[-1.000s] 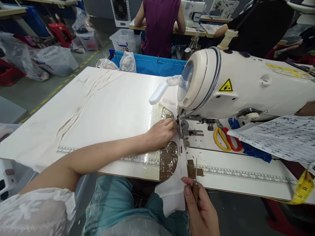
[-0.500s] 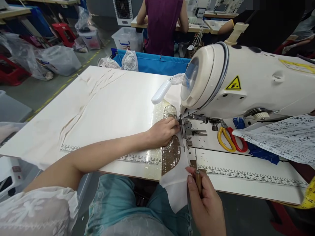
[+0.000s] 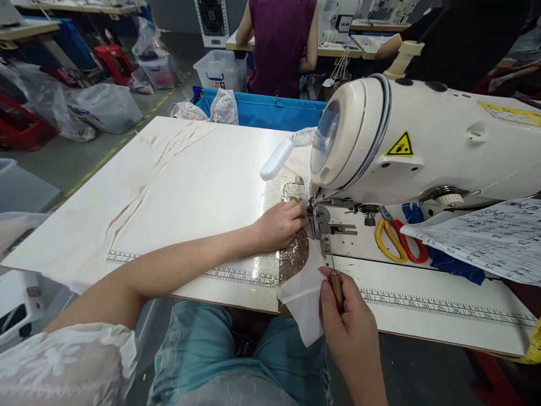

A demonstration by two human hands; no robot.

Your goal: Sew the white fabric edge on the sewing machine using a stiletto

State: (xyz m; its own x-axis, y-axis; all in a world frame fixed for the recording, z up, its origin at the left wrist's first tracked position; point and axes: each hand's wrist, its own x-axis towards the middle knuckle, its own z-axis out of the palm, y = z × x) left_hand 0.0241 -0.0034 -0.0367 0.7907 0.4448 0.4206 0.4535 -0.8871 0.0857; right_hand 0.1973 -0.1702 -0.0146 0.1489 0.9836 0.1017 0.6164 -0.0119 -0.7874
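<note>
My left hand [image 3: 282, 224] lies close to the presser foot of the sewing machine [image 3: 355, 132]. Its fingers are bent together on the white fabric piece [image 3: 307, 304], and the fingertips are partly hidden beside the foot. From there the fabric runs toward me and hangs over the table's front edge. My right hand [image 3: 349, 321] is closed around the wooden handle of an awl [image 3: 337, 286], whose metal point slants up toward the machine's plate. The thumb and forefinger of that hand are also at the fabric's right edge; whether they pinch it, I cannot tell.
Scissors [image 3: 399, 242] with yellow and red handles lie right of the needle area, beside handwritten paper sheets [image 3: 486, 234]. Cut fabric pieces [image 3: 139, 194] lie on the table's left side. A blue cloth bin [image 3: 270, 110] stands behind the table, and a person in purple [image 3: 282, 45] sits beyond.
My right hand has moved up toward the machine, bringing the awl's point near the plate. The fabric's hanging end has risen with it. My left hand stays by the presser foot.
</note>
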